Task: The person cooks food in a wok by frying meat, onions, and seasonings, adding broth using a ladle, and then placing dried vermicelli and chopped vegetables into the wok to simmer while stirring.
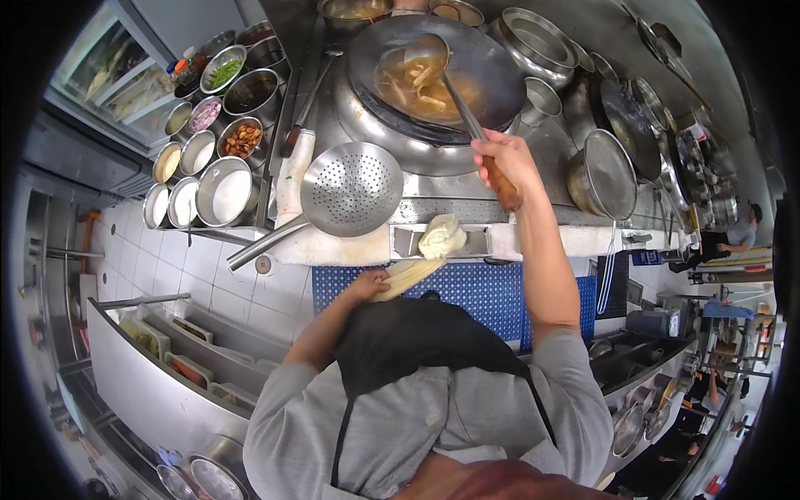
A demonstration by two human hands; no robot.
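Observation:
A ladle [463,106] with a wooden handle is gripped in my right hand [510,160]. Its bowl rests in brown broth with pale strips of food [419,79] inside the dark wok [492,77]. Lower down, my left hand [368,286] is closed on one end of a yellowish cloth [411,277]. A bunched pale cloth [442,237] lies at the stove's front edge, just above it; whether the two are one piece I cannot tell. Left of the wok, a perforated strainer [352,190] lies with its metal handle pointing toward the lower left.
Several metal containers of seasonings [225,190] stand at the left. A lidded pot [602,173] and a small metal pot [542,102] are on the right. A long wood-handled tool [308,104] lies beside the wok. Behind me at left is a counter with food trays [190,367].

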